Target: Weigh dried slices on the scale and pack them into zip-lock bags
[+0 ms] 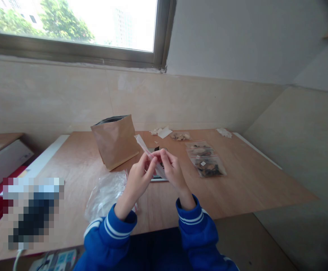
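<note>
Both hands meet above the middle of the wooden table (237, 188). My left hand (140, 175) and my right hand (172, 169) pinch a small clear zip bag with a red strip (145, 147), which sticks up and to the left from my fingers. Under the hands lies a small flat device (157, 179), partly hidden. A brown paper pouch (115, 141) stands open just behind and left of my hands. Filled clear bags of dried pieces (206, 160) lie to the right.
A heap of empty clear plastic bags (106, 192) lies front left. White paper scraps (161, 131) and loose dried bits (181, 136) sit at the table's back edge by the tiled wall. A red and white box (0, 177) stands at far left.
</note>
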Tool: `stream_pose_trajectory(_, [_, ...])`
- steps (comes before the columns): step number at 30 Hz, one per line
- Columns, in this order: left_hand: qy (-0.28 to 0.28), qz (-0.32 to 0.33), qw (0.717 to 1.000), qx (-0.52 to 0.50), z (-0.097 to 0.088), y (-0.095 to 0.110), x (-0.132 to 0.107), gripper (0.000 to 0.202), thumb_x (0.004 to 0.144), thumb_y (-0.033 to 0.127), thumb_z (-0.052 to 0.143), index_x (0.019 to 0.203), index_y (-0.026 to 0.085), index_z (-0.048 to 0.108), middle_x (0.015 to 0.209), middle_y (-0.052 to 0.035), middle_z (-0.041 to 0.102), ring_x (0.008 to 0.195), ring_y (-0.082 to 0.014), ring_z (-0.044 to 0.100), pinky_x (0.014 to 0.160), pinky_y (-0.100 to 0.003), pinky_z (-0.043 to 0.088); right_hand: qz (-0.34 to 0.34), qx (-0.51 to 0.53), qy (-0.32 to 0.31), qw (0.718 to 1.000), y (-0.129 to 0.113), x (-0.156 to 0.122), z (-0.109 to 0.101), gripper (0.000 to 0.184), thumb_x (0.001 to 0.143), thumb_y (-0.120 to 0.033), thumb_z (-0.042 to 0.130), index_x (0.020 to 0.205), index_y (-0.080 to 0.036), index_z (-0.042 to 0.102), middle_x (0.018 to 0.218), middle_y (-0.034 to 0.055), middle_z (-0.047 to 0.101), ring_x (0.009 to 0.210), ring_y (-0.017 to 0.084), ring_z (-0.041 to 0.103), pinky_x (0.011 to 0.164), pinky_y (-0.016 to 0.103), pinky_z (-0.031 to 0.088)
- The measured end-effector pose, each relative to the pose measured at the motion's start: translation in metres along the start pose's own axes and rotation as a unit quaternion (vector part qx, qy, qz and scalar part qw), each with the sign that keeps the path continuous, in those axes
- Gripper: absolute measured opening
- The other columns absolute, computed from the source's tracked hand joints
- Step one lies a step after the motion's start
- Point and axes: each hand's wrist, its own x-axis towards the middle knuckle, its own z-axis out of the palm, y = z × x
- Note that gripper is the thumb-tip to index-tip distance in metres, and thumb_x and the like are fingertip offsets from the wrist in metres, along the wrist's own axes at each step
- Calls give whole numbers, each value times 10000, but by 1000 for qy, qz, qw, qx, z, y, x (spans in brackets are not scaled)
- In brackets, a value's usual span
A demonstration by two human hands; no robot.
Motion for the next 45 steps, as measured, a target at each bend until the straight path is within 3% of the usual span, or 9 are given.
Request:
stream_pose_trajectory(5, [38, -21, 999, 31, -6, -3, 0, 352, 976, 521, 337, 909, 231, 524, 634, 10, 635, 567, -162, 617, 564, -261, 443, -22, -8, -70, 997, 4, 1, -1, 313, 900, -468, 582, 998, -206, 723, 885, 33, 666, 783, 148, 639, 713, 257, 537])
stream_pose_trajectory(14, [69, -31, 992, 101, -11, 3, -3, 351, 958, 543, 359, 880, 235, 510, 641, -2, 656, 605, -194, 650, 579, -279, 427, -67, -45, -61, 995, 5, 0, 3, 278, 935, -405, 550, 947, -217, 754, 867, 35, 658, 827, 148, 634, 743, 252, 522])
stream_pose_trajectory(22, [70, 7, 995, 63, -12, -4, -4, 338, 970, 455, 367, 764, 217, 491, 550, 38, 572, 512, -132, 565, 550, -232, 386, -37, -77, 52, 995, 7, -3, 14, 178, 876, -333, 626, 879, -185, 725, 800, 35, 715, 694, 142, 647, 667, 246, 523])
stream_pose_trajectory(26, [167, -9, 986, 31, -24, 0, -2, 381, 942, 441, 400, 639, 212, 433, 482, 48, 510, 461, -110, 503, 520, -217, 371, 40, -82, 139, 986, 36, 4, 4, 238, 846, -380, 626, 878, -159, 707, 757, 45, 714, 649, 158, 643, 622, 265, 517])
stream_pose_trajectory(28, [186, -41, 981, 27, -33, -2, 1, 379, 923, 443, 411, 624, 212, 436, 468, 48, 505, 452, -111, 490, 505, -217, 361, 60, -77, 87, 991, 55, 5, -4, 271, 849, -405, 616, 876, -154, 715, 774, 59, 722, 665, 170, 653, 636, 282, 527])
stream_pose_trajectory(31, [164, -91, 980, 59, -45, -11, 6, 380, 900, 443, 407, 604, 210, 463, 449, 37, 511, 453, -127, 494, 502, -229, 350, 25, -133, 4, 991, 81, 2, -15, 304, 904, -418, 545, 915, -180, 733, 957, 96, 728, 904, 214, 670, 784, 332, 538])
stream_pose_trajectory(35, [133, -153, 970, 134, -55, -28, 10, 395, 867, 412, 390, 538, 212, 478, 460, 4, 547, 491, -157, 529, 528, -249, 360, -21, -283, 90, 955, 120, -5, -24, 368, 951, -394, 440, 1132, -176, 674, 1218, 153, 635, 1202, 267, 544, 1032, 454, 424])
stream_pose_trajectory(41, [53, -225, 947, 222, -51, -44, 12, 409, 836, 411, 382, 500, 215, 510, 491, -34, 603, 541, -201, 576, 582, -283, 372, 35, -402, 86, 911, 172, -15, -22, 665, 862, -505, 576, 1383, -111, 453, 1380, 239, 494, 1316, 369, 423, 1032, 553, 381])
stream_pose_trajectory(45, [16, -255, 935, 245, -40, -49, 12, 411, 853, 421, 373, 526, 216, 513, 533, -36, 637, 607, -222, 611, 608, -291, 366, 25, -396, 92, 913, 181, -16, -24, 556, 885, -470, 558, 1327, -138, 495, 1302, 200, 562, 1247, 329, 492, 1011, 500, 406])
